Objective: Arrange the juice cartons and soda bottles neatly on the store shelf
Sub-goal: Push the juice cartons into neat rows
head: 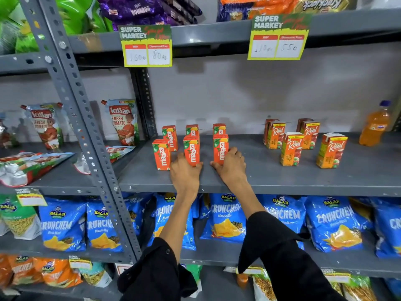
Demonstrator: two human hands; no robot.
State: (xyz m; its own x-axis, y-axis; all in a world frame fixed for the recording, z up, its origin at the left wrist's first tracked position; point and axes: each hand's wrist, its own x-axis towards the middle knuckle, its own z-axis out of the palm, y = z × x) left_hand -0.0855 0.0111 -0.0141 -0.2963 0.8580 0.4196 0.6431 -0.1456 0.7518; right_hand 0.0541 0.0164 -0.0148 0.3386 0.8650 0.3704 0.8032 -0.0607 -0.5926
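Several small red Maaza juice cartons stand in two rows on the grey shelf (260, 179). My left hand (184, 173) grips the front middle Maaza carton (191, 149) at its base. My right hand (231, 167) wraps around the front right Maaza carton (221, 147). The front left Maaza carton (161, 154) stands free beside my left hand. To the right, several orange Real apple juice cartons (290, 148) stand spread apart. An orange soda bottle (374, 124) with a blue cap stands at the far right, near the back.
Kissan tomato pouches (123, 121) stand and lie on the neighbouring shelf to the left, past the perforated upright post (86, 131). Two price cards (147, 45) hang from the shelf above. Blue Balaji Crunchem bags (227, 218) fill the shelf below.
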